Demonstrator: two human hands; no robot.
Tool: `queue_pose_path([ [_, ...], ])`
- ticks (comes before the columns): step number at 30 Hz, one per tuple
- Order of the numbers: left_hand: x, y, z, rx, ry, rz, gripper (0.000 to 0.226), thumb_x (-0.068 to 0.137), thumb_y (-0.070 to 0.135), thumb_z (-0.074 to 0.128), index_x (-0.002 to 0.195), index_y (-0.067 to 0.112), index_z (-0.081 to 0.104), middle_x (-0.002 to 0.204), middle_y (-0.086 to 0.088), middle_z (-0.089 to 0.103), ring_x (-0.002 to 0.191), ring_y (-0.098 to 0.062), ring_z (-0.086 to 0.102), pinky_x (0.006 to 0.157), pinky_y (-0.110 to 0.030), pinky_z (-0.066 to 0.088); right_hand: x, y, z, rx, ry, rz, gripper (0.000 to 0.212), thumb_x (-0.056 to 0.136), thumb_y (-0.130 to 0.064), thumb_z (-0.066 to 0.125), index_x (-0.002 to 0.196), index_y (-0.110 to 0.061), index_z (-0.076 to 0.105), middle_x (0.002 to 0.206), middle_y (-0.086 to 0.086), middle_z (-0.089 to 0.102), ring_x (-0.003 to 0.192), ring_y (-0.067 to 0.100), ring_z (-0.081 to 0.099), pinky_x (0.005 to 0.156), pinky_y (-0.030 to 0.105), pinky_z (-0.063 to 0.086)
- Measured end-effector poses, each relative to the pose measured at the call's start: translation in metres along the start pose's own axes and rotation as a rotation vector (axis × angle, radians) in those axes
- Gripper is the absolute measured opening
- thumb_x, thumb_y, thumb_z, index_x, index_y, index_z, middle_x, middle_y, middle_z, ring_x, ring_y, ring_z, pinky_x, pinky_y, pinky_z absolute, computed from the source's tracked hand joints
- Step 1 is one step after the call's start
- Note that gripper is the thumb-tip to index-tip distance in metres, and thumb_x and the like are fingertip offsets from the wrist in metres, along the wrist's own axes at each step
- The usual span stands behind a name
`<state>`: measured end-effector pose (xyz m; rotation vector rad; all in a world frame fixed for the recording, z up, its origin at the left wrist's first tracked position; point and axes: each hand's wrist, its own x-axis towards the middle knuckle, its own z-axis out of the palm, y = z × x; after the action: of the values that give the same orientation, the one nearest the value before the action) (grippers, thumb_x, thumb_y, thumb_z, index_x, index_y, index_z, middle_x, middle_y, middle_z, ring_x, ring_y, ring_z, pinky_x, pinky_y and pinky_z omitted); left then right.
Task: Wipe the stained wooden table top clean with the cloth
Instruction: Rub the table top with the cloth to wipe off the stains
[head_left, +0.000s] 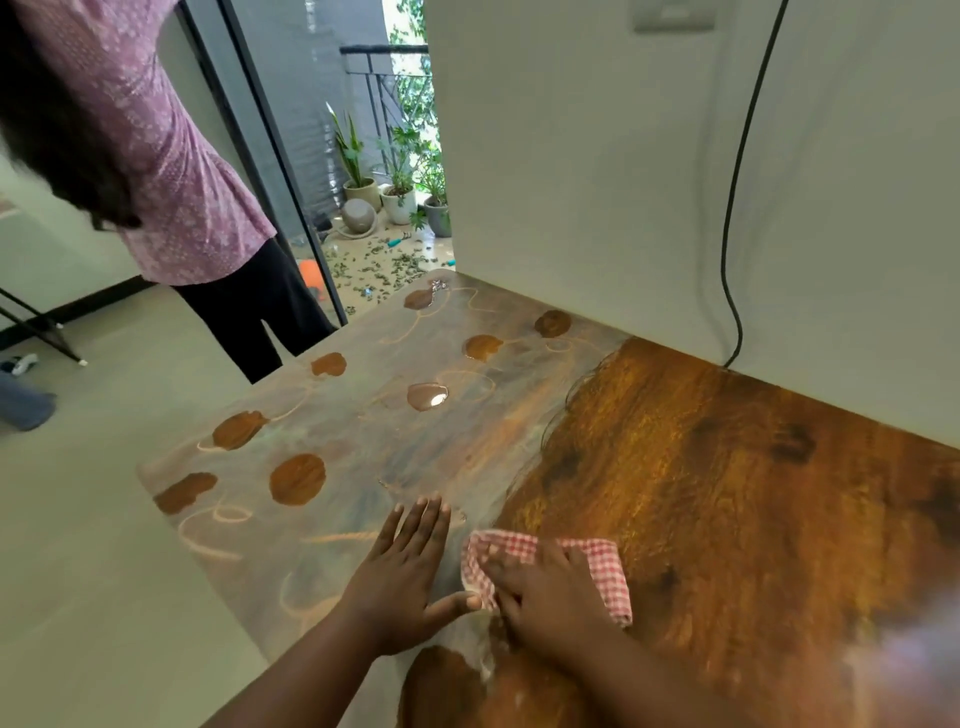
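Note:
The wooden table top (701, 467) runs from the near right to the far left. Its right part is bare, shiny orange-brown wood. Its left part (363, 441) is covered by a dull grey film with scribbled lines, round bare patches and a small wet puddle (427, 396). A red-and-white checked cloth (597, 566) lies at the border between the two parts. My right hand (545, 592) presses flat on the cloth. My left hand (405, 566) rests flat on the grey film just left of it, fingers spread, thumb touching the cloth's edge.
A white wall (623, 182) backs the table, with a black cable (737, 208) hanging down to the table's far edge. A person in a purple top (171, 171) stands at the table's far left. Beyond an open door are potted plants (400, 192) and scattered leaves.

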<state>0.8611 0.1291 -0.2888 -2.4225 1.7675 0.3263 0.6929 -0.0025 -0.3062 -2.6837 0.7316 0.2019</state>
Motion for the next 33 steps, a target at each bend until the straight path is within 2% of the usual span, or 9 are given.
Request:
queue_pose_path([
  [3,-0.015,0.005,-0.001,0.001,-0.004,-0.002,0.106,0.071,0.094,-0.002,0.141,0.021,-0.035,0.148,0.0,-0.041,0.136,-0.015,-0.042,0.107,-0.034,-0.034,-0.043,0.023,0.002,0.031,-0.037,-0.079,0.047,0.092,-0.052,0.029,0.138,-0.058,0.022,0.145,-0.021,0.039,0.134,0.024,0.024,0.103,0.047,0.017],
  [7,-0.039,0.008,0.003,-0.025,-0.017,-0.04,0.108,0.07,0.094,-0.002,0.143,0.021,-0.032,0.151,0.0,-0.038,0.135,-0.013,-0.042,0.108,-0.034,-0.033,-0.032,0.055,-0.025,-0.05,0.004,0.168,0.043,0.094,-0.051,0.03,0.137,-0.057,0.027,0.142,-0.003,0.046,0.133,0.027,0.033,0.102,0.042,0.033],
  [10,-0.055,0.01,0.005,-0.032,-0.027,-0.071,0.107,0.07,0.094,-0.003,0.143,0.021,-0.032,0.151,0.0,-0.037,0.134,-0.011,-0.044,0.108,-0.034,-0.033,-0.007,0.016,-0.023,-0.057,0.026,0.262,0.046,0.095,-0.044,0.03,0.142,-0.045,0.031,0.15,-0.011,0.034,0.135,0.031,0.028,0.107,0.05,0.021],
  [14,-0.076,0.006,0.006,-0.045,-0.017,-0.113,0.106,0.07,0.093,-0.007,0.144,0.02,-0.03,0.153,-0.001,-0.035,0.136,-0.013,-0.041,0.108,-0.033,-0.032,-0.032,-0.058,0.025,0.042,-0.016,0.008,0.041,0.093,-0.043,0.04,0.134,-0.041,0.044,0.143,-0.007,0.045,0.138,0.029,0.021,0.108,0.054,0.009],
  [17,-0.092,-0.004,0.002,-0.052,-0.009,-0.16,0.106,0.068,0.09,-0.011,0.142,0.016,-0.031,0.152,-0.003,-0.035,0.137,-0.017,-0.039,0.107,-0.032,-0.033,-0.079,-0.072,0.036,-0.016,-0.047,-0.255,0.05,0.088,-0.045,0.035,0.138,-0.051,0.031,0.141,-0.021,0.045,0.13,0.034,0.035,0.098,0.056,0.025],
  [21,-0.109,-0.025,-0.008,-0.165,-0.002,-0.254,0.112,0.065,0.088,-0.01,0.148,0.013,-0.024,0.154,-0.004,-0.031,0.139,-0.016,-0.033,0.113,-0.037,-0.025,-0.114,-0.034,0.027,-0.062,-0.128,-0.171,0.049,0.087,-0.054,0.026,0.136,-0.062,0.021,0.141,-0.04,0.028,0.128,0.023,0.033,0.099,0.047,0.029],
  [27,-0.121,-0.043,-0.008,-0.135,-0.004,-0.083,0.117,0.066,0.091,-0.008,0.152,0.013,-0.016,0.159,-0.005,-0.021,0.144,-0.017,-0.024,0.111,-0.035,-0.026,-0.072,-0.103,0.015,-0.116,-0.064,0.194,0.046,0.096,-0.042,0.034,0.141,-0.043,0.033,0.148,-0.015,0.036,0.133,0.03,0.031,0.105,0.047,0.03],
  [30,-0.124,-0.046,-0.006,-0.085,-0.024,0.031,0.114,0.07,0.089,-0.006,0.152,0.01,-0.014,0.161,-0.008,-0.018,0.146,-0.019,-0.021,0.112,-0.036,-0.025,-0.07,-0.16,0.04,-0.03,-0.017,0.177,0.038,0.096,-0.041,0.036,0.133,-0.042,0.044,0.14,-0.012,0.048,0.131,0.027,0.033,0.104,0.048,0.027],
  [33,-0.127,-0.053,-0.007,-0.046,-0.055,0.08,0.102,0.083,0.081,0.006,0.152,0.009,-0.014,0.161,-0.011,-0.017,0.147,-0.021,-0.02,0.113,-0.037,-0.023,-0.093,-0.175,0.052,-0.077,-0.09,0.047,0.042,0.095,-0.043,0.036,0.137,-0.047,0.036,0.144,-0.02,0.041,0.127,0.029,0.035,0.098,0.046,0.031],
])
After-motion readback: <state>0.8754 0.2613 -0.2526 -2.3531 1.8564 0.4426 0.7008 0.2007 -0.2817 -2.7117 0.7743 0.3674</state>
